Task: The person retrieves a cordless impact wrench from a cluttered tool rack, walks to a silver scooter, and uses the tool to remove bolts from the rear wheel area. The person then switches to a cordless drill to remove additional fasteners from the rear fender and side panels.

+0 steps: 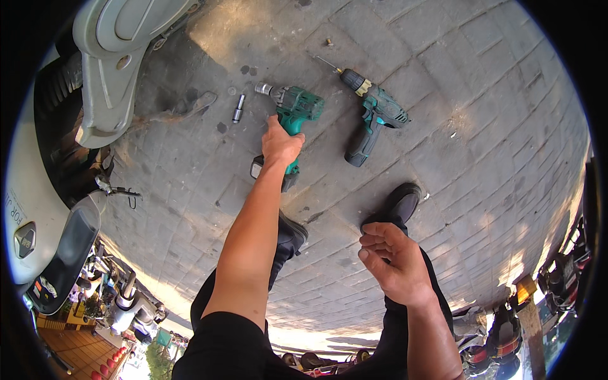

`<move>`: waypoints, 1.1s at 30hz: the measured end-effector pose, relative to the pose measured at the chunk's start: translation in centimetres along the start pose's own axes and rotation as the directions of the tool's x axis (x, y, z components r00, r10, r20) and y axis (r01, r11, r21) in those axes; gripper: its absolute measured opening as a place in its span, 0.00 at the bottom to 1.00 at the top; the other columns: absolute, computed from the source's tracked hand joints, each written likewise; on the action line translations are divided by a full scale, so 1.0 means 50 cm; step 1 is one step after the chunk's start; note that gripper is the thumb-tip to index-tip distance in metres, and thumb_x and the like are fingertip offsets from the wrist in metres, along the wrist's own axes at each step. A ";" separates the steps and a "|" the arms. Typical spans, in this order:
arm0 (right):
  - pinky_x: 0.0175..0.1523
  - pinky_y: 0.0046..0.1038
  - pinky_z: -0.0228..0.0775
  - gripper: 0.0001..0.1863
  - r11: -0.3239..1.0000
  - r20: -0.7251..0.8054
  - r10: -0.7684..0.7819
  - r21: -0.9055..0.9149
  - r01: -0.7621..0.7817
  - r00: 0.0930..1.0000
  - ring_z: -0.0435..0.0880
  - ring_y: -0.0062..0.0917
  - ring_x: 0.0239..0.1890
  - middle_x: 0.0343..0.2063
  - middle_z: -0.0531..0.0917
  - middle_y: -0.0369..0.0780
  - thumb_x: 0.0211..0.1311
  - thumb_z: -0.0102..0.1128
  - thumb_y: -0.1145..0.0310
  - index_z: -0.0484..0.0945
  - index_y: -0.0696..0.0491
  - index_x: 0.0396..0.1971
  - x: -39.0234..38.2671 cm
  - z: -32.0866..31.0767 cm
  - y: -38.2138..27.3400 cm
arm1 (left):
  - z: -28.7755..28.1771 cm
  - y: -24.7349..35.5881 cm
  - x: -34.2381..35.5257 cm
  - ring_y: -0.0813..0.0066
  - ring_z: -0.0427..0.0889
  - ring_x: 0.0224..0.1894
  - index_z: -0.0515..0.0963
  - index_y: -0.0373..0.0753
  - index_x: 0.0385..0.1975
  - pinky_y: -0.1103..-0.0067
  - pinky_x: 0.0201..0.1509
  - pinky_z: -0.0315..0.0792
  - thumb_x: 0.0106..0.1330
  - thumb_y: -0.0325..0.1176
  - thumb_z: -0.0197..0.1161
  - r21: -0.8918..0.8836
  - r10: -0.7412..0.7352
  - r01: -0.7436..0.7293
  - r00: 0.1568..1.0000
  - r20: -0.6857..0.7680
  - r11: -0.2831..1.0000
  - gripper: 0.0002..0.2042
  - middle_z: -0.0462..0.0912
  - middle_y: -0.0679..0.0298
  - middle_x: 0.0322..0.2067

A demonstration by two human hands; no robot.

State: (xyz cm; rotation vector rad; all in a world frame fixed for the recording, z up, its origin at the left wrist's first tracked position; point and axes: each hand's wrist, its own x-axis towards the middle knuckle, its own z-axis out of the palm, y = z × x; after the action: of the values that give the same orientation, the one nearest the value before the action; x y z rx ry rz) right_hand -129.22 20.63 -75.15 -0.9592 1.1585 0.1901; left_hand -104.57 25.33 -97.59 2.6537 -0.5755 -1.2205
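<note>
My left hand [282,144] is wrapped round the handle of a green cordless impact wrench [301,104]. A silver socket [263,88] sits on its nose, which points up and left. The wrench's dark battery base shows below my hand, partly hidden by the wrist. On the paving to the left lies a metal socket adapter [238,109]. A green and black cordless drill [373,117] rests to the right, with a long thin bit in its chuck. My right hand [396,263] hovers over my right leg, fingers loosely curled and thumb apart, holding nothing I can see.
A grey scooter panel [111,76] juts in at the upper left, beside a dark wheel and a pale scooter body [31,209]. A small brass-coloured piece [329,42] lies beyond the drill. My black shoes [402,201] stand on the grey paving. Parked vehicles line the lower rim.
</note>
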 end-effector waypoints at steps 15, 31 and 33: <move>0.57 0.28 0.68 0.27 0.695 -0.101 0.040 0.718 0.045 0.994 0.76 0.25 0.50 0.49 0.77 0.40 0.60 0.67 0.70 0.69 0.58 0.58 0.127 0.127 0.009 | -0.185 0.073 -0.336 0.50 0.85 0.45 0.55 0.31 0.67 0.71 0.52 0.76 0.50 0.23 0.68 -0.361 0.483 -0.337 0.734 0.478 0.870 0.41 0.84 0.46 0.39; 0.36 0.27 0.77 0.24 0.925 -0.194 0.071 0.379 0.008 0.978 0.81 0.22 0.31 0.42 0.82 0.41 0.54 0.68 0.78 0.75 0.57 0.53 0.030 0.027 0.041 | -0.119 -0.121 0.139 0.54 0.82 0.47 0.74 0.36 0.42 0.64 0.49 0.75 0.56 0.36 0.64 0.499 0.001 -0.003 1.000 0.004 0.867 0.16 0.81 0.52 0.39; 0.36 0.27 0.76 0.23 0.914 -0.175 0.111 0.405 -0.031 0.978 0.80 0.22 0.31 0.40 0.82 0.40 0.54 0.68 0.78 0.76 0.57 0.52 0.027 0.028 0.037 | -0.134 -0.093 0.088 0.61 0.81 0.40 0.74 0.38 0.38 0.67 0.41 0.75 0.57 0.34 0.62 0.125 -0.165 0.143 0.969 0.186 0.982 0.12 0.81 0.57 0.33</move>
State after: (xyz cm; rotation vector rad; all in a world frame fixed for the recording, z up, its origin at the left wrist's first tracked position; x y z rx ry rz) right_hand -128.79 22.32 -77.19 -0.5795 1.3499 -0.0864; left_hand -95.61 27.69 -97.71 2.7318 -0.4843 -1.5506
